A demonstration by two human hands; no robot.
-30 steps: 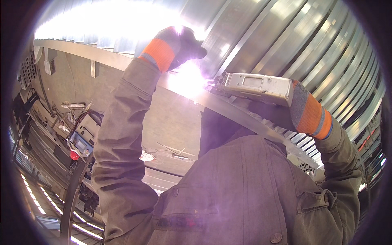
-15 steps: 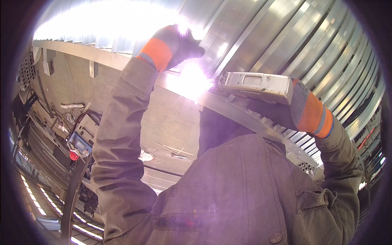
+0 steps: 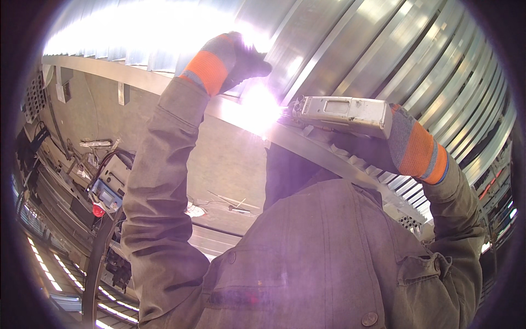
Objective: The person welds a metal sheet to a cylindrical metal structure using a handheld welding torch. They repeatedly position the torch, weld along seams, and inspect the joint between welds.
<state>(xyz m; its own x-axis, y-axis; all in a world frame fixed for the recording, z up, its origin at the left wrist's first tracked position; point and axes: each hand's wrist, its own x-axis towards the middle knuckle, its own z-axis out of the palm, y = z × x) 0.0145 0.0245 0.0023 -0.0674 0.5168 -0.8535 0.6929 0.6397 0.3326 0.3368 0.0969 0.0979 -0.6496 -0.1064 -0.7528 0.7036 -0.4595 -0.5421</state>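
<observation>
Ribbed, curved sheet-metal wall [image 3: 383, 49] fills the background, a blinding arc glare [image 3: 257, 107] at its seam. The left hand [image 3: 233, 57], in a dark orange-cuffed glove, is pressed against the metal; its grip cannot be told. A grey box-shaped hand tool [image 3: 342, 115] is clamped in the gloved right hand [image 3: 378, 151], nose at the glare.

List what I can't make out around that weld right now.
All in the head view:
- Weld spot: washed out by arc glare.
- Grey tool: its tip is lost in that glare.
- Raised glove: its fingers are partly whited out.
- Blue machine: too small and warped near the rim.
</observation>
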